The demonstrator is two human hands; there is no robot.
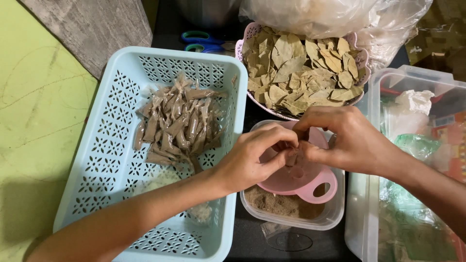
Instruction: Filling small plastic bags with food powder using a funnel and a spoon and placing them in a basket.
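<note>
Dark tabletop, cluttered. Both hands, left hand [255, 157] and right hand [347, 140], pinch a tiny brown packet [291, 158] over the pink funnel [303, 177], centre frame; filled packets [177, 123] at 9 o'clock. I'd keep it upright while sealing.

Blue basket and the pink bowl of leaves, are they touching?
Touching: the head view shows the pink bowl rim pressed against the blue basket corner, no gap between.

L hand [250, 157] & R hand [347, 140] pinch a small brown packet [292, 158] over pink funnel [303, 182] in powder tub [291, 206]; filled packets [177, 123] in blue basket [97, 160].
</note>
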